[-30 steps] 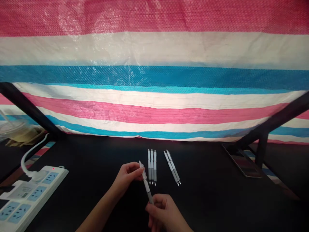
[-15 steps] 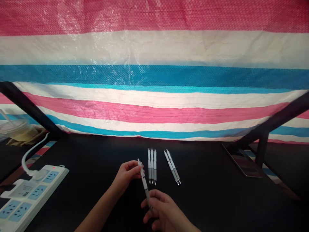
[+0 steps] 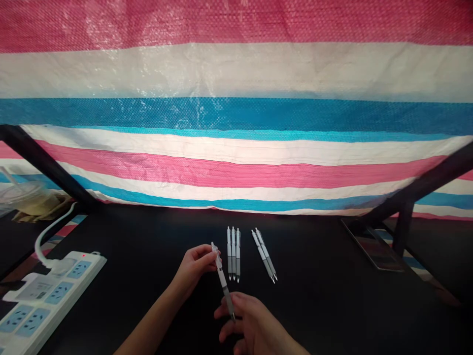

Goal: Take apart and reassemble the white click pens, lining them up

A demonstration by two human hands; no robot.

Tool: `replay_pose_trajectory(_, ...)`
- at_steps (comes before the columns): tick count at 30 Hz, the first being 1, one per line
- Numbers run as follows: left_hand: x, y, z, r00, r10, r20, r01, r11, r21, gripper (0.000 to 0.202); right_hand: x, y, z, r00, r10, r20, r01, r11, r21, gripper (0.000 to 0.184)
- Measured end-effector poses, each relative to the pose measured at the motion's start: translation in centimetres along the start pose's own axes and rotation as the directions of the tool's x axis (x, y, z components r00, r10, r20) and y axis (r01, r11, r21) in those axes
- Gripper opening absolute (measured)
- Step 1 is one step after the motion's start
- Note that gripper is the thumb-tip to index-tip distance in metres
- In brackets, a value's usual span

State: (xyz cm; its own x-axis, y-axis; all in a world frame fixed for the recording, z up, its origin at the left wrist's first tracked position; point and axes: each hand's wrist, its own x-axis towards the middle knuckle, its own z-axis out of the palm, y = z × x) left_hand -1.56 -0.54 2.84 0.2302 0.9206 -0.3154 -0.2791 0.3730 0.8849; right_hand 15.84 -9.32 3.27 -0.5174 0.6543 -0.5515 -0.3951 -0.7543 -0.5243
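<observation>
Left grip (image 3: pixel 194 268) pinching pen (image 3: pixel 223 281), five pens (image 3: pixel 238 254) beyond, power strip (image 3: pixel 57 296), phone (image 3: pixel 377 250)

You are presenting a bare left hand (image 3: pixel 192 270) and bare right hand (image 3: pixel 256 320); your slender left forearm (image 3: pixel 153 318) is showing uncovered.

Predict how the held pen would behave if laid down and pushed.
The pen is probably stiff, since it looks straight. It seems light: the left hand pinches just its upper end. Slim and round-looking, it may roll.

A power strip (image 3: pixel 61 293) blocks left; tabletop (image 3: pixel 314 281) lies open between pens (image 3: pixel 263 256) and phone (image 3: pixel 379 252).
</observation>
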Motion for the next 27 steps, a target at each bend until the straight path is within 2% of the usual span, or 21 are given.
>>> replay_pose_trajectory(5,0.08,-0.06,-0.07,1.0,0.0,-0.008,0.0,1.0,-0.01,0.022,-0.02,-0.21,0.01,1.0,-0.026,-0.001,0.026,1.0,0.009,0.026)
replay_pose_trajectory(10,0.1,-0.1,-0.08,1.0,0.002,-0.009,-0.003,1.0,-0.015,0.022,0.37,0.11,-0.46,1.0,0.028,0.006,-0.028,0.999,-0.03,0.036)
replay_pose_trajectory(13,0.0,-0.13,0.1,1.0,0.005,-0.008,-0.005,1.0,-0.022,0.022,0.55,0.35,-0.52,1.0,-0.014,0.017,0.015,0.998,-0.053,0.031)
replay_pose_trajectory(19,-0.16,-0.18,0.3,1.0,0.01,-0.005,-0.01,0.999,-0.037,0.022,0.38,0.3,-0.13,0.997,-0.075,-0.003,0.074,0.995,-0.068,0.035)
replay_pose_trajectory(24,-0.08,-0.04,0.08,0.999,0.024,-0.023,-0.026,0.997,-0.067,0.022,0.58,0.36,-0.39,0.999,0.016,0.045,-0.014,0.999,-0.045,0.045)
replay_pose_trajectory(27,-0.08,0.03,0.11,0.999,0.03,-0.031,-0.032,0.996,-0.081,0.022,0.71,0.43,-0.63,0.999,0.001,0.045,0.003,0.997,-0.074,0.039)
